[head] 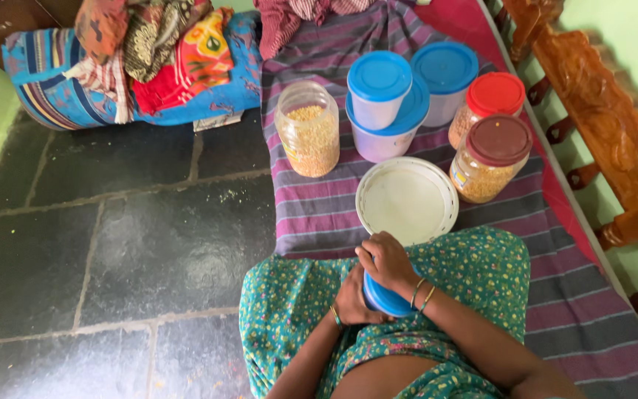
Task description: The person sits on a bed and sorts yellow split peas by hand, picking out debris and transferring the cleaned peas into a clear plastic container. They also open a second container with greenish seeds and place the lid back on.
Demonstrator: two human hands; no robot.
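A small container with a blue lid [384,299] rests on my lap, over a green patterned garment. My right hand [387,260] is closed over the top of the blue lid. My left hand [352,301] grips the container's side from the left. Just beyond my hands lies a white round lid or plate [407,200] on the striped cloth [319,214].
On the striped cloth stand an open clear jar of yellow grain [309,139], stacked white tubs with blue lids [385,111], another blue-lidded tub [444,77], and two grain jars with red [490,103] and brown [492,157] lids. A cloth bundle [134,63] lies on the dark stone floor [112,244]. A carved wooden frame [599,111] runs along the right.
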